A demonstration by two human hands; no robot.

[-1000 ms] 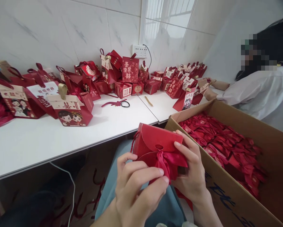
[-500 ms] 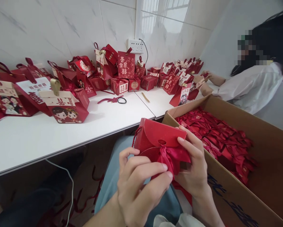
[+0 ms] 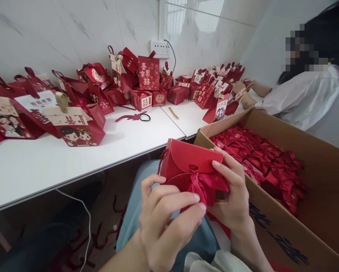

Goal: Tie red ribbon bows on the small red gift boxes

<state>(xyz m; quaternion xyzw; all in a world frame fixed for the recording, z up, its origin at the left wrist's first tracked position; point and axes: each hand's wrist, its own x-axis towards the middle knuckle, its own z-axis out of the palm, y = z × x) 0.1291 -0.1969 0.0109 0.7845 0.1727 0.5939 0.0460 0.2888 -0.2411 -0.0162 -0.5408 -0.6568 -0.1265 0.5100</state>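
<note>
A small red gift box is held above my lap, its curved flaps folded over and a twisted red cord at its left side. A red satin ribbon is tied at the front, below a small oval hole. My left hand pinches the ribbon's lower part between thumb and fingertips, with another finger resting on the box's left edge. Wrapped round the box's right side, my right hand has its fingers on the top edge and its thumb out of sight.
Many red printed gift boxes line the white table along the wall. A large cardboard box full of red ribboned boxes stands at my right. A person works beyond it. A white cable hangs below the table.
Both hands keep the same hold on the gift box and ribbon. The view has shifted slightly, and the person at the right has moved a little.
</note>
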